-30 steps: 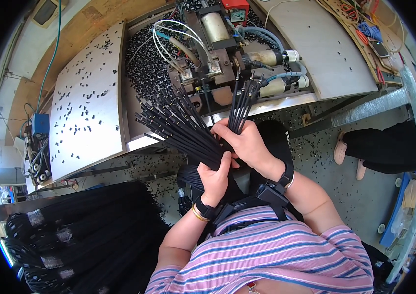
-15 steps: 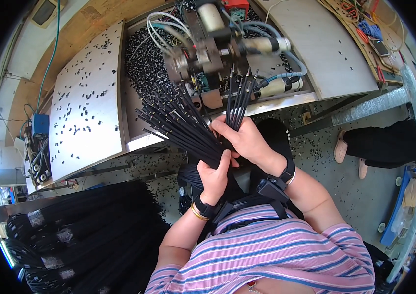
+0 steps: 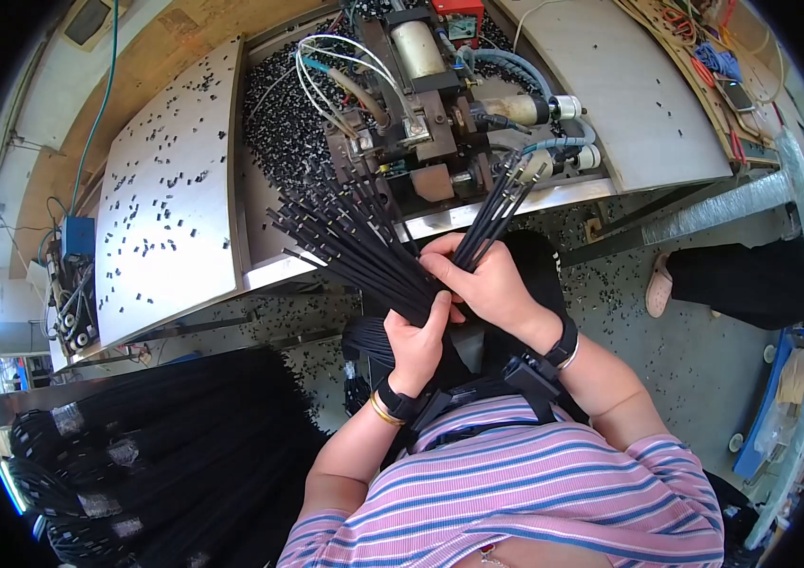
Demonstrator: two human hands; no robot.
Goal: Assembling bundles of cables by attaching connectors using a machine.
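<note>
Black rods [image 3: 345, 241], clenched in both the left hand [image 3: 418, 343] and right hand [image 3: 487, 281], fan toward the machine [image 3: 421, 114] amid scattered black bits [image 3: 165, 189].

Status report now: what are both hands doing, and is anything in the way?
Left hand grips fanned black rods. Right hand pinches a few rods toward machine. Nothing blocking.

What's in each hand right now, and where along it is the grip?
Left hand clamps the fanned bundle of black rods at its near end. Right hand pinches a few separate rods at their lower part, tips toward the machine.
</note>
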